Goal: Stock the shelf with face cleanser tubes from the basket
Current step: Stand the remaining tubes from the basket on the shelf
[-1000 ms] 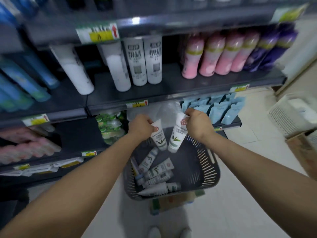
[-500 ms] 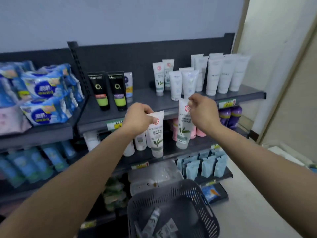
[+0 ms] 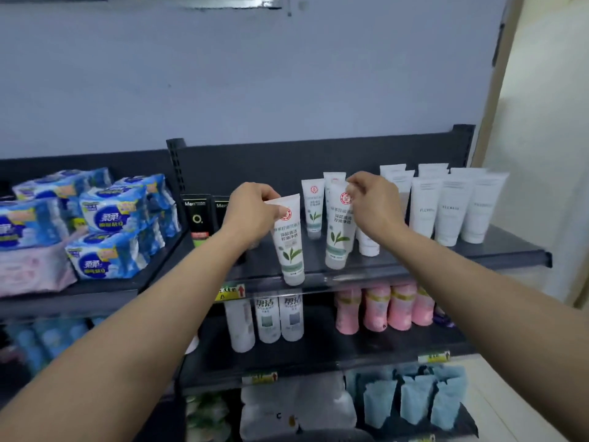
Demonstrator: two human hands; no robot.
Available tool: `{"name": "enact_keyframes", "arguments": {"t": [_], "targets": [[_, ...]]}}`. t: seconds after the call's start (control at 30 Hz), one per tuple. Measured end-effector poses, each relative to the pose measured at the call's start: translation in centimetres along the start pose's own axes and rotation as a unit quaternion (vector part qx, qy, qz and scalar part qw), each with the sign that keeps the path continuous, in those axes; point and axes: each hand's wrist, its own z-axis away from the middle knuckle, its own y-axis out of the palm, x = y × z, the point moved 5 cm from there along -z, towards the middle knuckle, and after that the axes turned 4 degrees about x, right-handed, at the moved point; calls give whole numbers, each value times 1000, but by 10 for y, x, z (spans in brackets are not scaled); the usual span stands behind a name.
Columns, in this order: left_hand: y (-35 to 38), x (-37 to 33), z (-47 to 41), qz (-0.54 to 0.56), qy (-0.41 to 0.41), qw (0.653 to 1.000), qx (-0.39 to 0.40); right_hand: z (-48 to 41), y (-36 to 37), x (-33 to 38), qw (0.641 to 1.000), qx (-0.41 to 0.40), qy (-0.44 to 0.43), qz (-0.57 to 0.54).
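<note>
My left hand [image 3: 251,212] pinches the crimped top of a white face cleanser tube [image 3: 289,242] with a green leaf print; its cap hangs at the front lip of the dark top shelf [image 3: 497,253]. My right hand [image 3: 371,204] grips a second, matching tube [image 3: 339,231] by its top, cap down on the shelf board. Behind them stand two more tubes of the same kind [image 3: 313,208]. The basket is almost out of view below the frame.
Plain white tubes [image 3: 452,208] fill the shelf's right end and black men's tubes [image 3: 197,218] stand left of my left hand. Blue packs [image 3: 108,231] crowd the neighbouring shelf. White bottles [image 3: 271,317] and pink bottles [image 3: 382,307] sit one level lower.
Both hands rose from the basket with a tube each and reached up to the top shelf. My view tilted upward, so the basket dropped out of sight.
</note>
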Motion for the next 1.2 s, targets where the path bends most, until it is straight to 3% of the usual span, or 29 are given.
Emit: {"name": "enact_keyframes", "arguments": {"t": [0.3, 0.5, 0.9, 1.2], "targets": [[28, 9, -49, -22, -69, 994, -84, -78, 49, -31, 990, 125, -63, 0], [35, 20, -66, -28, -91, 991, -97, -99, 83, -39, 979, 187, -80, 16], [42, 46, -110, -34, -79, 995, -46, -125, 110, -55, 972, 178, -61, 140], [55, 56, -151, -45, -55, 997, -20, -124, 105, -58, 977, 171, -32, 123]]}}
